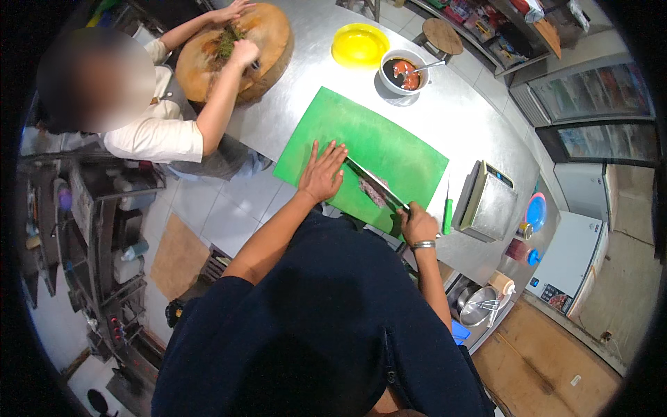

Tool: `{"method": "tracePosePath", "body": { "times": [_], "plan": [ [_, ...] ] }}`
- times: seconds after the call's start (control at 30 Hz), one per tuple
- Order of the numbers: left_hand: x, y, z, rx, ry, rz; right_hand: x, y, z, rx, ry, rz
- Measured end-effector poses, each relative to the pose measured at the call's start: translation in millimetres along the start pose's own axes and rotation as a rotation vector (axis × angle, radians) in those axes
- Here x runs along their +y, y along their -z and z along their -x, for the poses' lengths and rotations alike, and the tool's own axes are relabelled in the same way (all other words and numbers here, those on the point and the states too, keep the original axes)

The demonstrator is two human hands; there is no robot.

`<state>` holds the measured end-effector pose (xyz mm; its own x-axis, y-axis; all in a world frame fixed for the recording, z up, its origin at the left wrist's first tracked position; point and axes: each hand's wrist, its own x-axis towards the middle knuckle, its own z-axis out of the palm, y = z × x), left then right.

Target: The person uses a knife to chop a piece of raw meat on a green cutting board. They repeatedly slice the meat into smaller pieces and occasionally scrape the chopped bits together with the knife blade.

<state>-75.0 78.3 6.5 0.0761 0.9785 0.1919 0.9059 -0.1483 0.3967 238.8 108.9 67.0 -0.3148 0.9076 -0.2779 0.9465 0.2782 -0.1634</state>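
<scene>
My right hand (418, 225) grips the handle of a long kitchen knife (378, 185), whose blade lies slantwise over a small heap of chopped meat (371, 190), pinkish grey. Under both is a green cutting board (385, 130) on a steel table. My left hand (321, 174) rests with its fingers spread flat, beside the knife's tip; whether it touches the blade I cannot tell. To the right of the board lies a small green-handled knife (447, 215).
A co-worker at the upper left works over a round wooden chopping block (271, 36) with herbs. Beyond my board stand a yellow plate (360, 45) and a white bowl (386, 83) of dark and red sauce with a spoon. A kitchen scale (487, 203) stands at the right.
</scene>
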Motion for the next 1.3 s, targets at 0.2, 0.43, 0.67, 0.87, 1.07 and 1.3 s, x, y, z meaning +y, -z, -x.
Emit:
{"method": "tracePosePath", "body": {
  "times": [0.2,0.43,0.67,0.87,1.07,1.3],
  "plan": [
    [-3,-7,2,-0.006,0.036,0.014,-10,34,-3,0.053,0.056,0.046],
    [-6,-14,-5,0.038,0.038,0.039,-7,36,-10,-0.004,-0.007,0.031],
    [-5,-9,-2,0.038,0.010,0.069,4,19,-12,0.036,0.038,0.038],
    [-4,-8,-2,0.024,0.009,0.074,7,27,-18,-0.012,0.038,0.011],
    [-9,-13,-7,0.037,0.009,0.100,7,25,-27,-0.046,0.022,0.041],
    [-14,-16,-9,0.047,0.008,0.100,1,42,-35,-0.115,0.009,0.054]
  ]
}}
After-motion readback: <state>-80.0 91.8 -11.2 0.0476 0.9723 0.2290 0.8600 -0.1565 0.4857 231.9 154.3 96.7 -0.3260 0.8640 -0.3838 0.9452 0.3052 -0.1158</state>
